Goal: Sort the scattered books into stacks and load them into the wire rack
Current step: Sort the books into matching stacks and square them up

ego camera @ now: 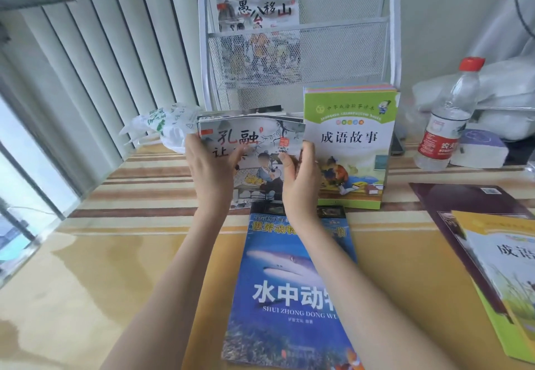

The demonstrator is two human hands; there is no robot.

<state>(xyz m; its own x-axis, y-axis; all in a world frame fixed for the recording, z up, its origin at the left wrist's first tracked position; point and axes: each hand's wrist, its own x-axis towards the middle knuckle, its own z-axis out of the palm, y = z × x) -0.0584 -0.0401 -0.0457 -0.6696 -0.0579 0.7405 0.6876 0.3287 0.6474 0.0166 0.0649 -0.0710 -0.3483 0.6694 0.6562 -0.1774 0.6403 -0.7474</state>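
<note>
I hold a stack of thin picture books [254, 135] between both hands, raised in front of the white wire rack [298, 39]. My left hand [210, 167] grips its left edge, thumb across the top cover. My right hand [301, 175] grips the right edge. One picture book [257, 12] stands in the rack's mesh pocket. To the right, a green-topped stack of books [351, 141] sits on the table by the rack's foot. A blue shark book [289, 291] lies flat below my forearms. At the right edge lie a dark maroon book [451, 204] and a yellow-green book [503, 268].
A striped yellow table [115, 254] runs to a window with vertical blinds at the left. A crumpled plastic bag [165, 123] lies left of the rack. A water bottle with a red cap [447, 117] and white bundles stand at the back right.
</note>
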